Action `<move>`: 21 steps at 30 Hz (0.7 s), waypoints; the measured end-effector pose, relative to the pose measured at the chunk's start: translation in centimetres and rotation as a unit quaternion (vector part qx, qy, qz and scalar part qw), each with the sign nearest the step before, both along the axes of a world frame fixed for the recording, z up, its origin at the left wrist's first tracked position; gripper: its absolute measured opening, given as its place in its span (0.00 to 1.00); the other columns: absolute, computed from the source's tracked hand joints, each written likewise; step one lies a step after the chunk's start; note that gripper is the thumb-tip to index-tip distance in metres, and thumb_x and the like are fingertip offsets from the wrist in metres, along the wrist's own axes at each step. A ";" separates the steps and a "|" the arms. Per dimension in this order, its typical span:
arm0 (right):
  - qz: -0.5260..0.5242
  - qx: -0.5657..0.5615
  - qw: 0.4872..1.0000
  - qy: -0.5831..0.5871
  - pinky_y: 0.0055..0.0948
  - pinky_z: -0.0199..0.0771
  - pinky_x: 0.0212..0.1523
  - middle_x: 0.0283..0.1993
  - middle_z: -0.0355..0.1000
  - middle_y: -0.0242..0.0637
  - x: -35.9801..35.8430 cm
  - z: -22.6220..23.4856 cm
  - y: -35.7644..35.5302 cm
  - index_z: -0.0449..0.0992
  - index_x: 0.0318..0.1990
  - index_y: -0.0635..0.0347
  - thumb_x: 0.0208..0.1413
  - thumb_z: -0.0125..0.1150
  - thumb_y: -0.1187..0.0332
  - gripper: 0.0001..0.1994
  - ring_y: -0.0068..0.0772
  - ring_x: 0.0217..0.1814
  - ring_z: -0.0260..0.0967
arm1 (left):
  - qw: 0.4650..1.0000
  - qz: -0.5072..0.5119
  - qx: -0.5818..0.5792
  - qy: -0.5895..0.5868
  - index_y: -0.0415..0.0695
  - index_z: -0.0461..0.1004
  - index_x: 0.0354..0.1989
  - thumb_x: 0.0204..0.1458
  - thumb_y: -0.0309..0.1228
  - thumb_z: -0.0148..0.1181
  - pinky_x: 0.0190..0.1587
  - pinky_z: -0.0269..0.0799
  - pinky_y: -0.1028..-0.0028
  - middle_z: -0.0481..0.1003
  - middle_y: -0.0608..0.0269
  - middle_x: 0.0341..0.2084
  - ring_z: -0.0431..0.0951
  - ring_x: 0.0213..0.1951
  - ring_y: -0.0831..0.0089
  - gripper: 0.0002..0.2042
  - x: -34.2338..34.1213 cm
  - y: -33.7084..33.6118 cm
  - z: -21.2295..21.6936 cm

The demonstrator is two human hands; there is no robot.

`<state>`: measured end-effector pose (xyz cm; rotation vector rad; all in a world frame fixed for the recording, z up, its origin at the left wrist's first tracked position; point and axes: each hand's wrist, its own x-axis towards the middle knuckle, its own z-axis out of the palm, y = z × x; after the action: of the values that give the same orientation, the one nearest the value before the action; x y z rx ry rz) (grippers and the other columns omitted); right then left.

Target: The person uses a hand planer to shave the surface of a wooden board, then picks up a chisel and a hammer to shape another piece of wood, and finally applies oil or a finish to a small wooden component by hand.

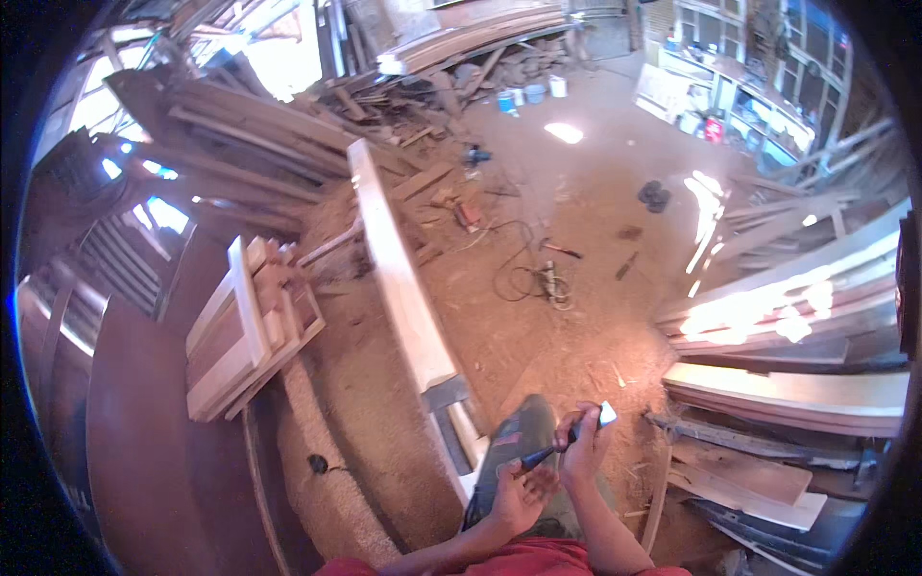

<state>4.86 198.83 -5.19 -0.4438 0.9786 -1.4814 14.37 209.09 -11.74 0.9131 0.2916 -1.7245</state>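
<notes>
A slim black tool (pixel 538 458) with a bright, pale end spans both my hands above my lap; its exact kind is unclear. My left hand (pixel 521 497), palm turned upward, has its thumb and fingers closed around the lower end. Higher up, my right hand (pixel 582 449) grips the tool near the pale end, which points away to the right. Just left of my knee (pixel 523 432) runs a long planed timber beam (pixel 403 293). Its near end has a dark grey section, with a short light wooden piece (pixel 464 427) beside it.
Left of the beam stands a stack of jointed wooden pieces (pixel 254 322). Stacked boards (pixel 788 392) line the right side. On the dusty floor lie a corded tool (pixel 552 283), a hammer-like tool (pixel 562 250) and a red tool (pixel 468 217). Buckets (pixel 534 93) stand far back.
</notes>
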 end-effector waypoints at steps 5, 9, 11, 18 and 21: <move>0.025 -0.112 0.973 0.200 0.21 0.58 0.18 0.18 0.63 0.29 -6.9 4.5 -4.0 0.66 0.36 0.58 0.71 0.44 0.56 0.15 0.18 0.17 0.58 | 0.939 -0.333 -0.001 0.084 0.39 0.69 0.55 0.60 0.61 0.48 0.54 0.72 0.60 0.74 0.57 0.48 0.76 0.50 0.65 0.33 -3.7 -4.0 8.4; 0.081 -0.177 0.949 0.248 0.20 0.60 0.20 0.21 0.69 0.31 -12.4 13.1 -7.8 0.71 0.35 0.62 0.69 0.49 0.59 0.15 0.17 0.19 0.61 | 0.793 -0.543 -0.155 -0.229 0.37 0.72 0.51 0.64 0.46 0.53 0.45 0.73 0.73 0.77 0.62 0.39 0.77 0.41 0.74 0.22 -5.3 -8.6 14.4; 0.117 -0.212 0.911 0.334 0.22 0.66 0.24 0.22 0.72 0.34 -14.8 14.6 -9.1 0.75 0.35 0.65 0.65 0.58 0.64 0.12 0.19 0.22 0.68 | 0.746 -0.409 -0.291 -0.437 0.36 0.73 0.50 0.62 0.36 0.59 0.43 0.73 0.74 0.77 0.61 0.37 0.77 0.39 0.75 0.16 -6.6 -12.3 19.5; 0.134 -0.316 0.774 0.533 0.36 0.73 0.29 0.28 0.74 0.42 -17.7 17.4 -13.2 0.77 0.35 0.61 0.54 0.65 0.68 0.07 0.42 0.26 0.73 | 0.540 -0.142 -0.569 -0.603 0.40 0.77 0.51 0.48 0.26 0.70 0.47 0.72 0.68 0.76 0.54 0.47 0.76 0.47 0.62 0.20 -8.9 -23.4 27.6; 0.157 -0.345 0.720 0.582 0.39 0.74 0.30 0.30 0.74 0.41 -18.1 16.7 -16.8 0.78 0.37 0.61 0.50 0.67 0.69 0.09 0.45 0.29 0.74 | 0.524 -0.143 -0.598 -0.590 0.43 0.82 0.44 0.45 0.26 0.71 0.47 0.72 0.67 0.77 0.56 0.47 0.76 0.46 0.61 0.15 -8.3 -26.7 26.5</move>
<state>-13.20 182.02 11.51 -2.1717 1.1259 -1.1042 6.09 182.42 14.72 0.7782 -1.8283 -0.7455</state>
